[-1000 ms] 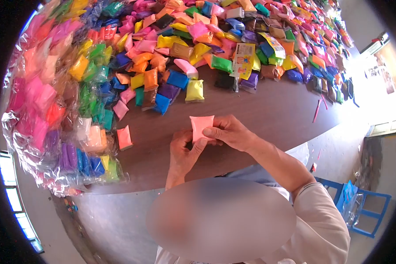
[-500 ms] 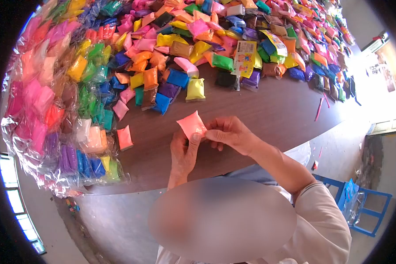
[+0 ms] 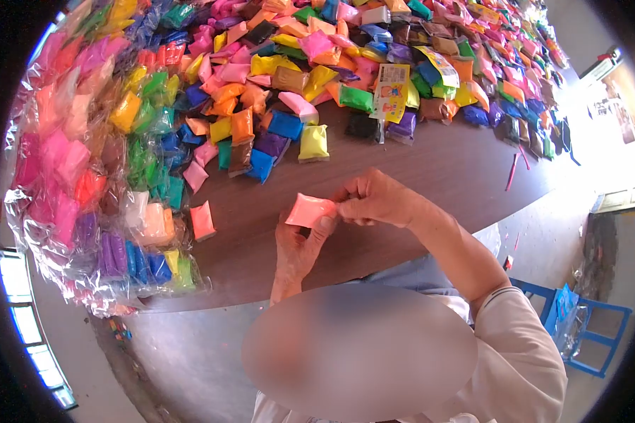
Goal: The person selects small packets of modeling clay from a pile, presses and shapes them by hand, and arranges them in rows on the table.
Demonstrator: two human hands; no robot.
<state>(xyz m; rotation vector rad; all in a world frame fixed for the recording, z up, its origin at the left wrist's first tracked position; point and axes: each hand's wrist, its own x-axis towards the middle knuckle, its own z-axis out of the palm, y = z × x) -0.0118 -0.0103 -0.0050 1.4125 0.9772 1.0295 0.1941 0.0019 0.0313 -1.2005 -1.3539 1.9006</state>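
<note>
A small, plump coral-pink packet point(image 3: 309, 211), sealed in clear film, is held above the brown table. My left hand point(image 3: 296, 249) grips its lower side, with the thumb lying over the front. The fingers of my right hand point(image 3: 370, 199) are closed in a pinch at the packet's right end. Another coral-pink packet point(image 3: 202, 221) lies on the table left of my hands. Beyond them, a light yellow packet point(image 3: 314, 143) rests at the near edge of a heap.
A large heap of coloured packets point(image 3: 289, 77) covers the table's far side. Clear bags of packets point(image 3: 70, 166) line the left. A printed yellow card point(image 3: 391, 94) lies on the heap. Pink strips point(image 3: 511, 171) lie to the right. A blue chair frame point(image 3: 600, 338) stands at lower right.
The packet has turned to lie more level and shifted slightly right. My right hand has risen a little, still pinching its right end, while my left keeps its grip.
</note>
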